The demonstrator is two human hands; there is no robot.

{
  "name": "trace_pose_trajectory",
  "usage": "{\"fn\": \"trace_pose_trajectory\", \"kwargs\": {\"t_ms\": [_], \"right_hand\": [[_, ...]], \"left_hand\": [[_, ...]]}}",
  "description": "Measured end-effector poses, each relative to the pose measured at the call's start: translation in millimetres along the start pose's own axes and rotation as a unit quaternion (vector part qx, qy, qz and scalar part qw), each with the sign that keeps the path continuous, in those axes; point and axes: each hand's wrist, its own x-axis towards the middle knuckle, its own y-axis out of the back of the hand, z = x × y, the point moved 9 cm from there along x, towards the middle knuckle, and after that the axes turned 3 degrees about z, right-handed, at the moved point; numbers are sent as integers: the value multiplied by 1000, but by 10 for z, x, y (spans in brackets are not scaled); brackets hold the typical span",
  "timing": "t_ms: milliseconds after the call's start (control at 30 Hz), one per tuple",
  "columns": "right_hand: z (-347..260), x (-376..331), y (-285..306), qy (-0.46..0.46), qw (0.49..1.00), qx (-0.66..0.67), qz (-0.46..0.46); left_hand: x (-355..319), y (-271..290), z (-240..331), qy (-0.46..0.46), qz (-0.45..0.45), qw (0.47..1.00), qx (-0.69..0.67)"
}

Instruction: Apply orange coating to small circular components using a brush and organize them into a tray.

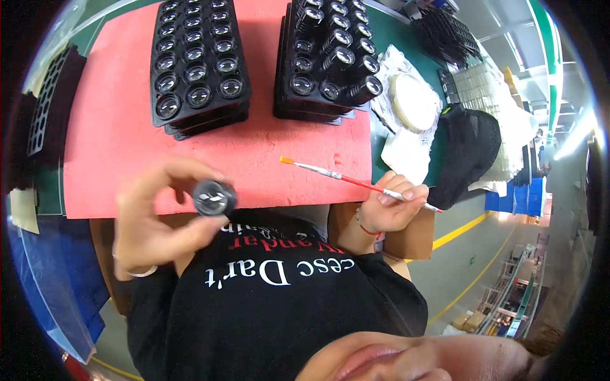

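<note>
Between thumb and fingers, my left hand [152,222] grips a short black lens barrel [214,198], its glass end facing up; the hand is a little blurred. My right hand [395,202] is closed around a thin paintbrush [356,182] with a red handle, a silver ferrule and orange bristles pointing left. The lens barrel and brush tip are apart. Beyond my hands, a stack of black trays [210,114] holds rows of similar lens barrels. A second black tray stack [311,108] stands to its right, with several barrels poking up higher than others.
A pink foam mat [114,120] covers much of the green table. On the right lie a round white lid-like disc [414,103] on crumpled white wrapping and a black mesh item [470,146]. Black perforated trays [51,108] stand at the left edge.
</note>
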Motion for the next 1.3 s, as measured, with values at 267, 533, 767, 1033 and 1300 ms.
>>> {"fn": "trace_pose_trajectory", "kwargs": {"t_ms": [267, 533, 767, 1033, 1300], "right_hand": [[-26, -15, -28, 20, 1000, 21, 7], [-15, -22, 59, 32, 999, 19, 4], [-17, -19, 71, 30, 999, 19, 13], [-44, -20, 110, 35, 999, -7, 9], [-108, 32, 190, 0, 999, 28, 15]], "left_hand": [[1461, 1041, -15, -75, 80, 947, 301], [2131, 899, -499, -94, 25, 940, 327], [2177, 973, -604, -64, 10, 948, 311], [1697, -273, 833, -210, -8, 844, 493], [1909, -470, 308, -311, -18, 821, 478]]}}
